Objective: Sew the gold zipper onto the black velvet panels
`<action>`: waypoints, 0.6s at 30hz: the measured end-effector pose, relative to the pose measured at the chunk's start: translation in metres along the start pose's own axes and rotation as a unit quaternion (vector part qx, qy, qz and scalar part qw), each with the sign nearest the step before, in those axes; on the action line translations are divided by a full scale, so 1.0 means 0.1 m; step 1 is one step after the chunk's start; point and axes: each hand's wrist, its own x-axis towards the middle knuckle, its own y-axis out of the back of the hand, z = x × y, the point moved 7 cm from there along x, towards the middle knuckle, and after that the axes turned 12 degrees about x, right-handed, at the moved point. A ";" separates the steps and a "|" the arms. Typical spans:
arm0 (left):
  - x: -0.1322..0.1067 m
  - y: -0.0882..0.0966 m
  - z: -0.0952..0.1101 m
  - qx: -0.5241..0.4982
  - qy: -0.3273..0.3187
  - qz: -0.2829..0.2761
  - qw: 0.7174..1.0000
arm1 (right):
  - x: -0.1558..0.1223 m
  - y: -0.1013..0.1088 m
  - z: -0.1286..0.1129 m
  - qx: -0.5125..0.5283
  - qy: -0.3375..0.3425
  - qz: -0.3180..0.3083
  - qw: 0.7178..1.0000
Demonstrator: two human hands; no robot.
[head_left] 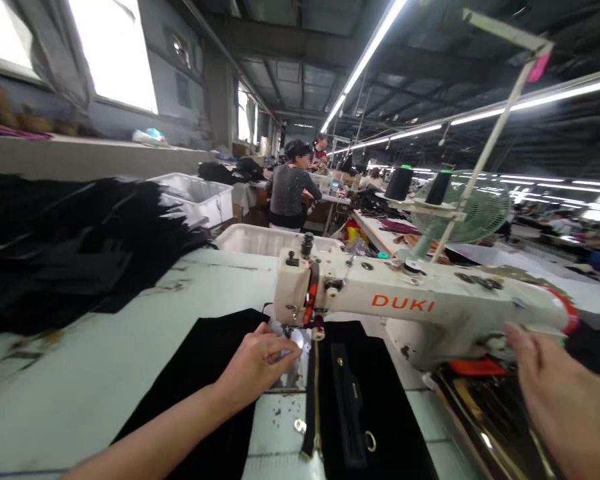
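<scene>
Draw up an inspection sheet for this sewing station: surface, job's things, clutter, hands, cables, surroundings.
Surface: pale green tabletop, scuffed, stained and speckled.
Job's things: DUKI sewing machine; black fabric piece at left; black panel at right, with brass-coloured zipper and metal ring.
Clutter: black fabric heap at left; white bin behind the machine.
Hands: left hand pinched near the needle area, grip unclear; right hand by the machine's right end, blurred, contact unclear.
Cables: nothing seen for certain.
Surroundings: seated co-worker, thread cones, green fan, ceiling strip lights.
</scene>
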 end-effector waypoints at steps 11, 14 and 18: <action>-0.05 -0.03 0.03 0.042 -0.020 -0.004 0.999 | -1.48 -1.12 -1.67 0.110 0.344 -0.166 0.918; -0.04 -0.05 0.03 0.041 -0.014 -0.020 0.999 | -1.47 -1.17 -1.66 0.109 0.342 -0.182 0.915; -0.01 -0.03 -0.14 0.047 0.070 -0.018 0.996 | -1.30 -1.13 -1.30 0.136 0.322 -0.236 0.907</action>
